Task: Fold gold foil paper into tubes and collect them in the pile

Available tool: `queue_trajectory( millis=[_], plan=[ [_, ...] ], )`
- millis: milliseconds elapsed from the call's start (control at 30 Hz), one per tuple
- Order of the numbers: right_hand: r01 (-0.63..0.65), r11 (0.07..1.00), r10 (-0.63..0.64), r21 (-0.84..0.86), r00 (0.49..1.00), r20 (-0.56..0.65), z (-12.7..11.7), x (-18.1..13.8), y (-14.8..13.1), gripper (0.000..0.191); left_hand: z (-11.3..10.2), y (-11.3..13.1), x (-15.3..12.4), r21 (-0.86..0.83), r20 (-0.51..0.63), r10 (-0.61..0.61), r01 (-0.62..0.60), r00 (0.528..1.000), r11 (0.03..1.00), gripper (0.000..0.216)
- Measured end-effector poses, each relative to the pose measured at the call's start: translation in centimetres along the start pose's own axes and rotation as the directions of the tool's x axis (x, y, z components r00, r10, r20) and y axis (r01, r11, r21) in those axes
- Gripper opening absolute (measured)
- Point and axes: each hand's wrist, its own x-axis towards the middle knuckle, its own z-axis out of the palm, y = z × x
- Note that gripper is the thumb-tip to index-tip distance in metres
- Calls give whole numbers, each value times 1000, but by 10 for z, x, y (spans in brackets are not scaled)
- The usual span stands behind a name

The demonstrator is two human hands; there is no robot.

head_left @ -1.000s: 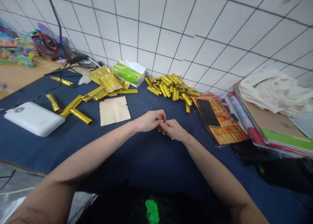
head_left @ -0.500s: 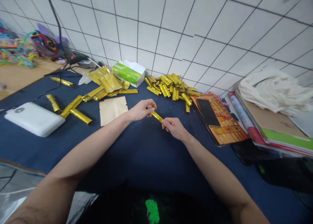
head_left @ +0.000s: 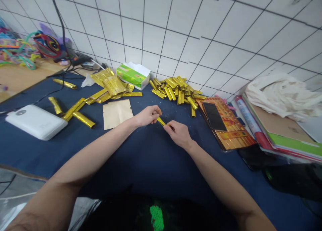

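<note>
A narrow folded strip of gold foil paper (head_left: 161,121) stretches between my two hands, just above the dark blue cloth (head_left: 148,160). My left hand (head_left: 149,115) pinches its far left end. At the near right end my right hand (head_left: 179,133) grips it, thumb and forefinger pressed together. The fingers cover both ends. Beyond my hands lies a heap of folded gold foil pieces (head_left: 176,88) against the tiled wall. A plain tan paper sheet (head_left: 117,115) rests flat beside my left wrist.
More gold foil rolls (head_left: 84,119) and packets lie to the left, near a white power bank (head_left: 36,122). A green tissue pack (head_left: 133,75) stands by the wall. Rightward, a black phone (head_left: 214,116) lies on orange-gold printed sheets (head_left: 236,137), beside stacked folders and a white cloth bag (head_left: 284,95).
My right hand has turned and slid along the strip toward my left hand, so less of the gold foil shows between them. The left hand has barely moved.
</note>
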Motion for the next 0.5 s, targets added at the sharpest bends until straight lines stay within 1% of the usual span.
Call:
queue_trajectory(
  millis=[67, 133, 200, 267, 333, 400, 500],
  plan=[
    [-119, 971, 101, 209, 990, 98, -2, 1, -1, 42, 9, 2, -3, 26, 57, 79, -81, 995, 996, 13],
    [-199, 900, 124, 388, 970, 210, -3, 2, -1, 46, 19, 5, -7, 9, 102, 132, -133, 986, 991, 16],
    [-262, 811, 120, 523, 950, 289, -3, 3, 0, 45, 27, 7, -10, -59, 118, 155, -149, 981, 987, 19],
    [-332, 734, 138, 593, 927, 348, -4, 4, 0, 43, 31, 8, -11, -113, 116, 167, -154, 979, 982, 17],
    [-390, 680, 161, 621, 906, 393, -5, 4, 0, 41, 28, 8, -9, -119, 105, 178, -165, 978, 979, 13],
    [-410, 648, 156, 642, 896, 415, -5, 5, 0, 40, 22, 7, -7, -92, 72, 186, -180, 980, 979, 9],
    [-412, 622, 143, 666, 896, 421, -6, 6, 1, 39, 8, 2, -1, -81, -19, 191, -192, 981, 978, 7]
  ],
)
